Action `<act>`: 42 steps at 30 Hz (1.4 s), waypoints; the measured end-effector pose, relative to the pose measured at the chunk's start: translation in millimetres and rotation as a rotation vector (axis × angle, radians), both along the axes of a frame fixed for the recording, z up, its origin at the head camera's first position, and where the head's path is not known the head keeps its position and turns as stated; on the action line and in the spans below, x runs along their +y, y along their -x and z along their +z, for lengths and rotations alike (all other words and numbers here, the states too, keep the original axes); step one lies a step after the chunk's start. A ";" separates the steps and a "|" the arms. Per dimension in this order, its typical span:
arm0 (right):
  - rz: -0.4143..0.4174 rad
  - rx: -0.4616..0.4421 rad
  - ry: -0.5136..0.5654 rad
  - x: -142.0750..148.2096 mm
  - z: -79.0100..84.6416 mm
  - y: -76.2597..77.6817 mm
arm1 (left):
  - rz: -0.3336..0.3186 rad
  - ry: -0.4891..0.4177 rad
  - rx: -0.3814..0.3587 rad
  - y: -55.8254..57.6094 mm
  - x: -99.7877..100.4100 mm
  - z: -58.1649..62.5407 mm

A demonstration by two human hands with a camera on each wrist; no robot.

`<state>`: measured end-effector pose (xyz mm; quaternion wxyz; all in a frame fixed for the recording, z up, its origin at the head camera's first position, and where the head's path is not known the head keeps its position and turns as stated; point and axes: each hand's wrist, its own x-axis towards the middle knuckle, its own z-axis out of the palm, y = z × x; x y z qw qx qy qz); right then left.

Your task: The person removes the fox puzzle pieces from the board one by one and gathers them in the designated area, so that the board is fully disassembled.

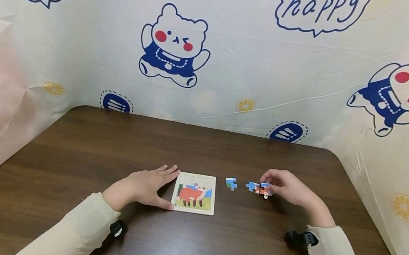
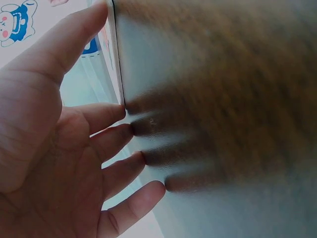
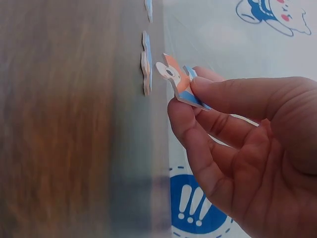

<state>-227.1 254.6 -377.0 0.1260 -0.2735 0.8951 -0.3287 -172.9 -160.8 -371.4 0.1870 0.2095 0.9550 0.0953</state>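
Note:
My left hand [image 1: 142,185] lies with fingers spread at the left side of a square jigsaw tray [image 1: 214,196]; the thumb touches its lower left corner and the fingertips its upper left. Inside the tray, joined pieces show a reddish animal [image 1: 191,194] on grass, with a pale bare strip above it. Over to the right, my right hand [image 1: 291,189] pinches a jigsaw piece [image 3: 179,82], orange, white and blue with a printed eye, between thumb and fingers. It is held up off the table in the right wrist view.
Between the tray and my right hand lie a blue and green jigsaw piece [image 1: 231,183] and a mostly blue one [image 1: 252,186]. The brown wooden table [image 1: 113,143] meets a printed cloth [image 1: 226,63] at its back and sides.

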 end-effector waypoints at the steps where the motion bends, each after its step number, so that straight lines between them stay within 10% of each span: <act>1: -0.006 -0.003 0.002 2.0 -0.4 0.2 | 0.000 0.001 0.000 0.0 0.0 0.0; 42: -0.073 0.021 -0.044 27.4 -5.7 3.2 | -0.002 -0.004 -0.001 0.5 -0.9 -0.5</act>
